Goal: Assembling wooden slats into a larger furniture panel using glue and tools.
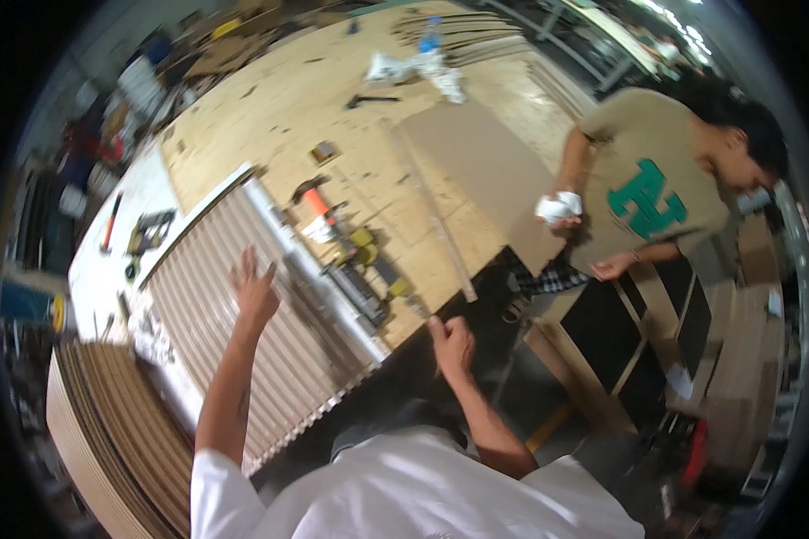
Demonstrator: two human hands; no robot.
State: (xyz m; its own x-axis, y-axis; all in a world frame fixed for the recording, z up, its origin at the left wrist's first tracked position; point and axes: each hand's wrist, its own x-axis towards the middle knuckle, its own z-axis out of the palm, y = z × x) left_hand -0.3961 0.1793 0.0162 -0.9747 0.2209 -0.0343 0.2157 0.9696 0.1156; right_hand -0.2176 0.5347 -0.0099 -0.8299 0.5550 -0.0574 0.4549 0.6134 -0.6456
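Observation:
My left hand [256, 289] is over a ribbed light-brown panel [234, 242], fingers spread and nothing in them. I cannot tell whether it touches the ribs. A pale metallic-looking strip [288, 238] runs along the panel's right side. To the right, past the panel's near corner, my right hand [456, 348] is closed at the table's edge. Whatever it may hold is hidden. Nearest to it lies a yellow-and-black power tool [388, 274], beside a dark nail gun [355, 292]. A claw hammer with an orange handle [315, 199] lies farther up the table.
A co-worker [656, 171] stands at the right with a crumpled white cloth [559, 208]. A brown board [476, 157] and a long wooden strip [436, 216] lie on the table. Stacked ribbed panels [108, 431] stand at near left. Black-panelled wooden frames [602, 323] stand at right.

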